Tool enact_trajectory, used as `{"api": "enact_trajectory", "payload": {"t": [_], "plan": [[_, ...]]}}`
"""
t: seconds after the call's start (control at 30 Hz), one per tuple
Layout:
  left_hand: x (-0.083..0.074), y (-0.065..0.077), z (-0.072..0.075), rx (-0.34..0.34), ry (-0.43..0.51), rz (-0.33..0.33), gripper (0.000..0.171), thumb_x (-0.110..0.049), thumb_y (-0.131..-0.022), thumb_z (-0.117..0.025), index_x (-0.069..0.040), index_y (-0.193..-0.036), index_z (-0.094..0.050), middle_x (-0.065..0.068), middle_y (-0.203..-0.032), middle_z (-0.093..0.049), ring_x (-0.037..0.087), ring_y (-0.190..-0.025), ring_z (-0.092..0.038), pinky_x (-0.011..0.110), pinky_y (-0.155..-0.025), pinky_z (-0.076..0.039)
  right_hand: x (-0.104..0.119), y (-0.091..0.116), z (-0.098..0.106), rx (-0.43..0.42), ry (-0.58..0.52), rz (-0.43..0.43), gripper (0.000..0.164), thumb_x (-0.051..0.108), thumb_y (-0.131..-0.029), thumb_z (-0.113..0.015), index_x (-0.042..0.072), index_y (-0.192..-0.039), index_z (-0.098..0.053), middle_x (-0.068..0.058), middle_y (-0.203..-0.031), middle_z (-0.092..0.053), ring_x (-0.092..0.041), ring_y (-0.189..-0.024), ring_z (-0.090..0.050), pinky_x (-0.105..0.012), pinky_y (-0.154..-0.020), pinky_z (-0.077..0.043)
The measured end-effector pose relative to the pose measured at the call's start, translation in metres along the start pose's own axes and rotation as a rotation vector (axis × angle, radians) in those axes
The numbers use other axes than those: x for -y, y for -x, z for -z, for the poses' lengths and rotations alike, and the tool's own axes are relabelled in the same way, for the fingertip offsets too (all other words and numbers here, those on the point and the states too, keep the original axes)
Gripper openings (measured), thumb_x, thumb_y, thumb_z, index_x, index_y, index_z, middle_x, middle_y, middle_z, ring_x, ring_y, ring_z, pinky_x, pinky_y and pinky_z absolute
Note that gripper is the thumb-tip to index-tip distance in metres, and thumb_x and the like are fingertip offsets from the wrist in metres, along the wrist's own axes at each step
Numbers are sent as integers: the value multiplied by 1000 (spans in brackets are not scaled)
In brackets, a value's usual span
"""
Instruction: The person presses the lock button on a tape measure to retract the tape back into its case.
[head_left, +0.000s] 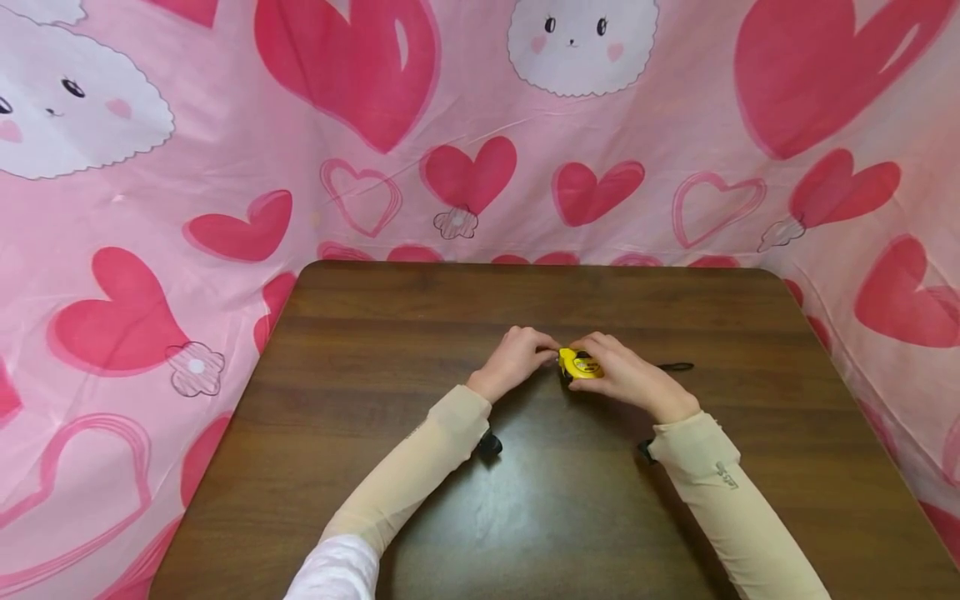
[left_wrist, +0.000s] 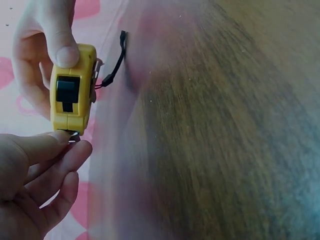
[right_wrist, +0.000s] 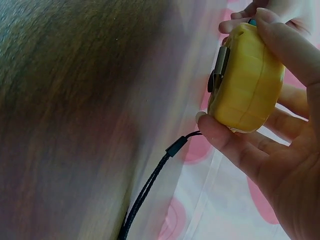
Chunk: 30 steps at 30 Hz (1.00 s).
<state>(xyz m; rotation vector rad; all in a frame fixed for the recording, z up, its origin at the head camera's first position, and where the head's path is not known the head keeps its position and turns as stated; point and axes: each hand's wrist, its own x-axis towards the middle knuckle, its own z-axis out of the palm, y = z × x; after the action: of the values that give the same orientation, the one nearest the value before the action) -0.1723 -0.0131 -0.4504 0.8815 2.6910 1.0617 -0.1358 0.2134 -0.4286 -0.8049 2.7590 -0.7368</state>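
A yellow tape measure [head_left: 580, 364] with black parts is held above the middle of the table. My right hand [head_left: 628, 377] grips its case, thumb on one side and fingers on the other. In the left wrist view the black lock button [left_wrist: 68, 90] faces the camera. My left hand [head_left: 514, 360] pinches the metal tip [left_wrist: 75, 136] of the blade at the case's mouth, between thumb and forefinger. A black wrist strap [right_wrist: 175, 147] hangs from the case, and a metal belt clip [right_wrist: 221, 62] shows on its side.
The brown wooden table [head_left: 450, 308] has rounded far corners. A pink cloth [head_left: 525, 125] printed with hearts hangs behind it and on both sides. Small black cameras [head_left: 490, 445] sit at the wrists, over beige sleeves.
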Motion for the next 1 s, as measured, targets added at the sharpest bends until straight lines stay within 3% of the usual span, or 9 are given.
{"api": "enact_trajectory", "payload": {"t": [0.37, 0.53, 0.63, 0.8, 1.0], "plan": [[-2, -1, -3, 47, 6, -12, 23, -17, -103, -67, -9, -121, -79, 2, -110, -79, 2, -78, -65, 16, -76, -53, -4, 4, -2, -13, -3, 21, 59, 30, -89, -85, 2, -135, -60, -14, -128, -61, -27, -112, -57, -52, -102, -51], [1, 0, -2, 9, 2, -43, 24, -18, -104, -67, -11, -124, -77, 2, -117, -77, 8, -96, -71, 22, -86, -55, -9, 6, -2, -32, -7, 20, 60, 28, -89, -85, 3, -137, -60, -14, -130, -60, -28, -113, -58, -53, -102, -51], [5, 2, 1, -19, -3, -66, 23, -17, -104, -67, -11, -124, -77, 2, -119, -77, 14, -107, -71, 28, -94, -55, -16, 8, -1, -47, -1, 15, 60, 28, -89, -85, 2, -137, -60, -15, -130, -60, -28, -113, -58, -54, -101, -51], [14, 12, 12, -14, -25, -64, 24, -19, -104, -66, -9, -122, -78, 2, -117, -77, 15, -106, -71, 31, -95, -55, -29, 12, 1, -50, 16, -7, 61, 30, -90, -84, 0, -137, -59, -18, -130, -60, -32, -114, -58, -56, -102, -49], [34, 29, 29, 12, -131, -42, 22, -19, -103, -68, -10, -119, -79, 2, -113, -77, 15, -100, -71, 34, -91, -57, -45, 20, 6, -57, 49, -48, 60, 27, -89, -85, -2, -135, -59, -20, -130, -60, -35, -114, -57, -58, -102, -48]]}}
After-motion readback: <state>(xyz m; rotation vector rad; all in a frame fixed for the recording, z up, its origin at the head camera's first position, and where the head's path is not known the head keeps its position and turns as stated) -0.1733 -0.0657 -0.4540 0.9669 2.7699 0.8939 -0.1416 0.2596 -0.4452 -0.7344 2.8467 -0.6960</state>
